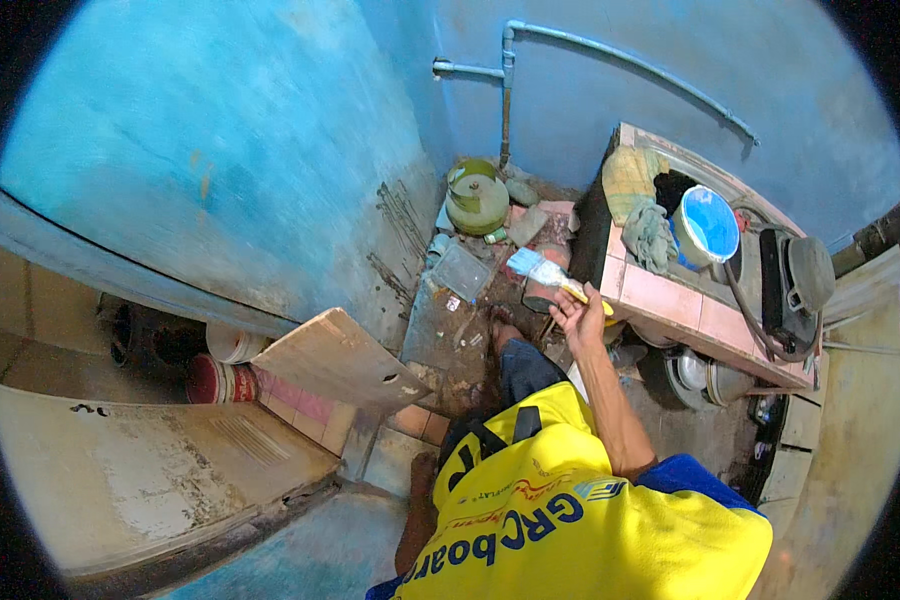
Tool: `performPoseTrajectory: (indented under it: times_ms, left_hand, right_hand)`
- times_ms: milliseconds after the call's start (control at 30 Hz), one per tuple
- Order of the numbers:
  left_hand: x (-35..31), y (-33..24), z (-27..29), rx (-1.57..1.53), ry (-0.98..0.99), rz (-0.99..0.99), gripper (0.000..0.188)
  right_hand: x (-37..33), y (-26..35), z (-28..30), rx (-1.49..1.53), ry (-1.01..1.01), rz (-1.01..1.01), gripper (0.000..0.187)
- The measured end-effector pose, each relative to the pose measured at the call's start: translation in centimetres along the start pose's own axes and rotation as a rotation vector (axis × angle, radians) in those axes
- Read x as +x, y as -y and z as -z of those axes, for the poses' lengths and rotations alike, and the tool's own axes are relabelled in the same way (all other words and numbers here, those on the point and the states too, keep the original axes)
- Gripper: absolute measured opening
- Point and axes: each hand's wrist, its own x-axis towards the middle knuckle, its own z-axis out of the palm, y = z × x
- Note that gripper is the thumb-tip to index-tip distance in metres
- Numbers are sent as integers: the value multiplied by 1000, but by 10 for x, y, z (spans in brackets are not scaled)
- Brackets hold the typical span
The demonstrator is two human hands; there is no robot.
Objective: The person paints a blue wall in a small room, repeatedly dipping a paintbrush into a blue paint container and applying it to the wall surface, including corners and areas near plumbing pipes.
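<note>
Right grip point(578, 318): closed on the yellow handle of a paintbrush point(545, 268), bristles pale blue, pointing up and left, held over the floor point(440, 345) to the left of the counter point(665, 296). Left grip: out of view, state cannot be told.

Pail point(683, 240), one, white, on the pink-tiled counter; inner wall coated bright blue with a paler patch; fill level cannot be told. Just beside it, grey-green cloth point(650, 238), crumpled; yellowish cloth point(632, 180) behind. Black stove point(776, 275), on the counter, right of the pail.

Beneath the counter: metal pot point(689, 370), contents not discernible.

Floor, far corner: green gas cylinder point(477, 207), upright; nearer, clear shallow box point(460, 272), contents unclear.

Far left: red bucket point(206, 381), white bucket point(232, 345), contents hidden.
</note>
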Motion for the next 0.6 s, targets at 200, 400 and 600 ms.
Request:
performPoseTrajectory:
  times_ms: [200,400,600]
  left_hand:
    - [10,-4,2,-192,-73,80,30]
    - [20,5,10,-507,-75,127,27]
    - [21,-18,16,-242,2,205,28]
  right_hand:
    - [-4,21,13,17,-44,162,33]
    - [-17,41,13,-10,-42,275,32]
    - [-43,59,19,-38,-106,387,33]
